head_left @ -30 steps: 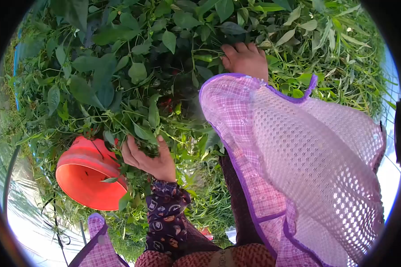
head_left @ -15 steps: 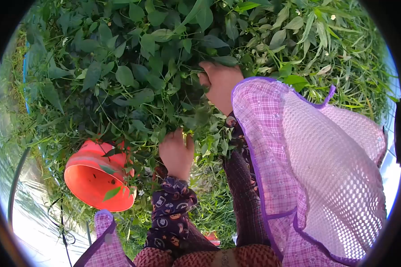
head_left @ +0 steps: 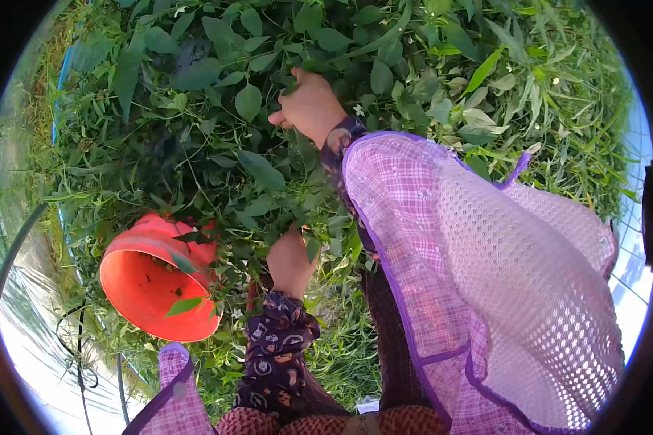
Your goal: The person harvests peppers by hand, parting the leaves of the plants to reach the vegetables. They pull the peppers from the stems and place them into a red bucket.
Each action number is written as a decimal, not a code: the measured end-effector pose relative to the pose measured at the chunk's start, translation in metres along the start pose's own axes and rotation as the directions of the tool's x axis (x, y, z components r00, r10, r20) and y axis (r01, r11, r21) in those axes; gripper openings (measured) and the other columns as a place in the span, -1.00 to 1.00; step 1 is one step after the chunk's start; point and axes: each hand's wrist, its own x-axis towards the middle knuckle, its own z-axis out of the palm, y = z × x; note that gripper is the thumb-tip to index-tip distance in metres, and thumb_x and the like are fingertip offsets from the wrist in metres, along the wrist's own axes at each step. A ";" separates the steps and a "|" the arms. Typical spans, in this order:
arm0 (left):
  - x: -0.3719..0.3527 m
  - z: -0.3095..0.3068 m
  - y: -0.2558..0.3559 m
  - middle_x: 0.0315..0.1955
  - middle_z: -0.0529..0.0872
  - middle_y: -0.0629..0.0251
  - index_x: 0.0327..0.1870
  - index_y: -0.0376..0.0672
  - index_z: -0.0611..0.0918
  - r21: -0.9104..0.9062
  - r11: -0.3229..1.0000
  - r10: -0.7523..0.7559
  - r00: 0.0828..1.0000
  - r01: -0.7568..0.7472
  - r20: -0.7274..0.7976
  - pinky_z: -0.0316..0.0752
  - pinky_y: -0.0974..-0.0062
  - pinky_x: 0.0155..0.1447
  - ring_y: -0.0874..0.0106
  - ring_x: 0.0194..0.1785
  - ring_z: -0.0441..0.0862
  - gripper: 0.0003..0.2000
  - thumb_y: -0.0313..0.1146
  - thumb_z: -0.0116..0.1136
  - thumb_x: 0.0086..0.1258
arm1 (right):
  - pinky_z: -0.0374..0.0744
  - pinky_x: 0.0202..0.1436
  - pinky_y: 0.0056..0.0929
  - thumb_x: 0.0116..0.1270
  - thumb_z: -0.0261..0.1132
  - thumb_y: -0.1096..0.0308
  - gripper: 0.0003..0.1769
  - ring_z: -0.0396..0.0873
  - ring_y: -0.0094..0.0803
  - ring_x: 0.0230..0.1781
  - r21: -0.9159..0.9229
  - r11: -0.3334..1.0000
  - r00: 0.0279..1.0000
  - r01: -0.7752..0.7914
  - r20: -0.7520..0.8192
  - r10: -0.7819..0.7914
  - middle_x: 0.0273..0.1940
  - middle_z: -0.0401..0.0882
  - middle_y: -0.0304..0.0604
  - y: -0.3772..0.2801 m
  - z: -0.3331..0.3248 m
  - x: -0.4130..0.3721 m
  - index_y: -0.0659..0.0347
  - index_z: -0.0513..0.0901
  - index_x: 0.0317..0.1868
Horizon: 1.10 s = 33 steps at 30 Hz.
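My right hand [head_left: 310, 107] reaches into the upper part of dense green leafy plants [head_left: 248, 101]. Its thumb and a finger stand apart among the leaves, with a small leaf near them and nothing visibly gripped. Lower down, my left hand [head_left: 292, 262] is at the near edge of the foliage, its fingers mostly hidden by leaves. Left of that hand, an orange-red bucket [head_left: 134, 290] lies tilted with its mouth toward me. A few small dark bits and a green leaf show at its opening.
Purple checked cloth with white mesh [head_left: 515, 268] covers much of the right side. A blue line [head_left: 59, 138] runs along the left edge of the plants, near a dark curved pipe [head_left: 16, 250]. Grass [head_left: 345, 341] grows around my legs.
My right hand has moved up and left through the leaves, its thumb and finger now spread. My left hand stays nearly in place, slightly lower. The bucket has hardly shifted.
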 end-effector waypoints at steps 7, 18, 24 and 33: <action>-0.007 -0.005 -0.008 -0.39 0.70 0.11 -0.05 -0.16 0.56 -0.113 0.988 0.085 0.985 -0.102 -0.148 0.56 0.13 -0.26 0.06 -0.28 0.67 -0.61 -0.20 0.34 0.15 | 0.69 -0.21 -0.21 0.26 0.43 0.09 -0.32 0.61 -0.17 -0.07 -0.577 0.809 0.918 0.110 -0.254 -0.306 -0.08 0.60 0.02 0.040 -0.002 0.122 0.34 0.43 0.23; -0.001 -0.017 0.008 -0.33 0.73 0.12 -0.08 -0.14 0.58 -0.223 0.971 -0.090 0.995 0.081 -0.031 0.54 0.16 -0.26 0.09 -0.25 0.69 -0.66 -0.33 0.31 0.10 | 0.64 0.07 -0.04 0.33 0.14 0.37 -0.84 0.64 -0.04 -0.16 0.764 0.636 0.971 -0.104 -0.059 0.230 -0.21 0.53 0.00 -0.041 -0.095 0.066 0.33 0.44 -0.29; -0.002 -0.027 0.011 -0.38 0.73 0.18 -0.05 -0.11 0.59 -0.188 0.979 -0.097 0.990 0.077 -0.099 0.54 0.18 -0.26 0.12 -0.29 0.70 -0.66 -0.32 0.29 0.13 | 0.40 -0.37 -0.45 0.22 0.09 0.47 -0.70 0.39 -0.44 -0.50 0.591 0.776 0.976 -0.218 0.142 0.167 -0.37 0.48 -0.10 -0.007 -0.115 0.035 0.37 0.53 -0.04; 0.012 -0.031 0.036 -0.32 0.67 0.18 0.18 -0.15 0.52 -0.052 0.969 0.182 0.843 -0.240 -0.506 0.37 0.20 -0.02 0.18 -0.27 0.59 -0.59 -0.39 0.18 0.28 | 0.57 -0.27 -0.30 0.25 0.26 0.21 -0.74 0.64 -0.18 -0.39 -0.580 0.801 0.869 -0.150 -0.463 -0.173 -0.37 0.70 -0.07 0.062 -0.165 -0.058 0.19 0.71 -0.18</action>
